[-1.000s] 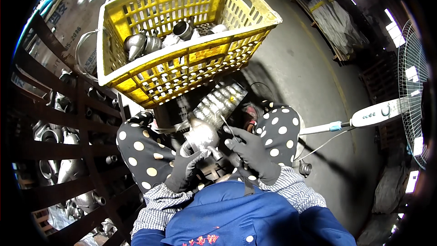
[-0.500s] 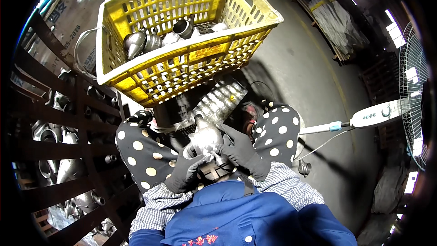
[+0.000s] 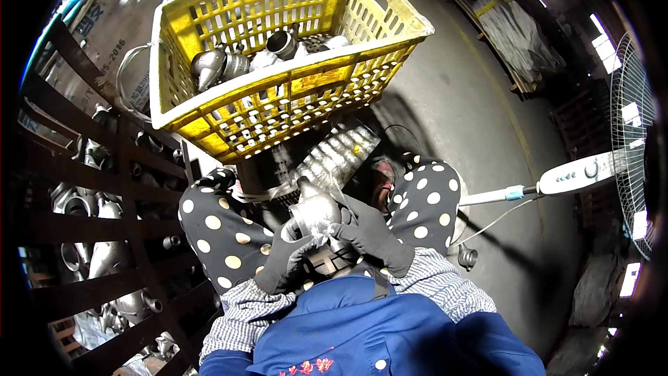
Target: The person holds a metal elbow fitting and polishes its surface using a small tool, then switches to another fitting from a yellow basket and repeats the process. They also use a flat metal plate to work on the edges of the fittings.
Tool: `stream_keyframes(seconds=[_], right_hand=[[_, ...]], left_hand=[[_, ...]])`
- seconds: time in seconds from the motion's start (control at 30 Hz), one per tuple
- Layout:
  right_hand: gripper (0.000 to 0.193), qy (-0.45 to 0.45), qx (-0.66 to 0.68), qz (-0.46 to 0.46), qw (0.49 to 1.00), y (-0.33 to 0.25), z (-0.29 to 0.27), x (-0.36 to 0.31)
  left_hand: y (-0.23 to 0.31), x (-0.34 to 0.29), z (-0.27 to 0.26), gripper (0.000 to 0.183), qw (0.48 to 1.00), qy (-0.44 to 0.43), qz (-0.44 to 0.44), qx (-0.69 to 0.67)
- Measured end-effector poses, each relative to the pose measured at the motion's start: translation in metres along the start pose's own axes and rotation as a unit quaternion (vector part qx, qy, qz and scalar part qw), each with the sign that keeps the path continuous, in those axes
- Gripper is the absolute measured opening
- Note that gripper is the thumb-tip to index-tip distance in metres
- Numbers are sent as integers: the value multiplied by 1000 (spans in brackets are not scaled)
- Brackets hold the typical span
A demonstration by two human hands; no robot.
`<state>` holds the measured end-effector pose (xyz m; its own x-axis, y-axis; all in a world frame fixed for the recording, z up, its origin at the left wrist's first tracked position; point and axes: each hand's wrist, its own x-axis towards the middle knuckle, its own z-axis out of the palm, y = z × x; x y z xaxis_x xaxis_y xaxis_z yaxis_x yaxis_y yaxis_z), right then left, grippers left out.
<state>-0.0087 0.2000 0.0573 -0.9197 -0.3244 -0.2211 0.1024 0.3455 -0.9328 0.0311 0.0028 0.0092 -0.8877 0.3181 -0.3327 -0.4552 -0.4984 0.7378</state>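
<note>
Between my knees I hold a rounded silver-grey metal casting point(image 3: 317, 213) with a short neck at its far end. My left hand point(image 3: 284, 256), in a dark grey glove, closes on its near left side. My right hand point(image 3: 376, 234), gloved alike, wraps its right side, with thumb and fingers by the near end. Something small and pale shows between the fingertips; I cannot make out what it is. Just beyond the casting lies a ridged silvery slab point(image 3: 339, 153), tilted on a dark support.
A yellow slatted crate point(image 3: 292, 87) with several metal castings point(image 3: 209, 68) stands ahead. A rusty slatted metal cage point(image 3: 83, 230) holding more castings is at my left. On the right stands a fan point(image 3: 588, 171) with its pole and cord. A small metal part point(image 3: 467, 258) lies on the floor.
The casting has turned or tilted very slightly in my hands. Both hands keep hold of it, and the rest of the scene only shifts a little with the view.
</note>
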Motion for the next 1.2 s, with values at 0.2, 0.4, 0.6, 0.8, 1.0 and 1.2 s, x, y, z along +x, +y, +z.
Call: stream_keyframes(seconds=[0.2, 0.4, 0.6, 0.8, 1.0, 1.2], right_hand=[[35, 33, 158, 87, 983, -9, -10, -13], [37, 0, 100, -107, 989, -6, 3, -18], [38, -14, 137, 128, 982, -8, -16, -22], [39, 44, -76, -120, 989, -11, -16, -22], [41, -44, -174, -163, 970, -20, -37, -17], [42, -63, -279, -222, 932, -27, -47, -13]], left_hand=[[8, 2, 7, 36, 998, 24, -16, -53], [8, 0, 8, 28, 999, 11, -4, -34], [2, 3, 2, 24, 997, 22, 24, 69], [-2, 4, -4, 24, 993, 15, 41, 107], [6, 1, -6, 28, 993, -1, 23, 117], [8, -1, -5, 27, 992, -2, 27, 120]])
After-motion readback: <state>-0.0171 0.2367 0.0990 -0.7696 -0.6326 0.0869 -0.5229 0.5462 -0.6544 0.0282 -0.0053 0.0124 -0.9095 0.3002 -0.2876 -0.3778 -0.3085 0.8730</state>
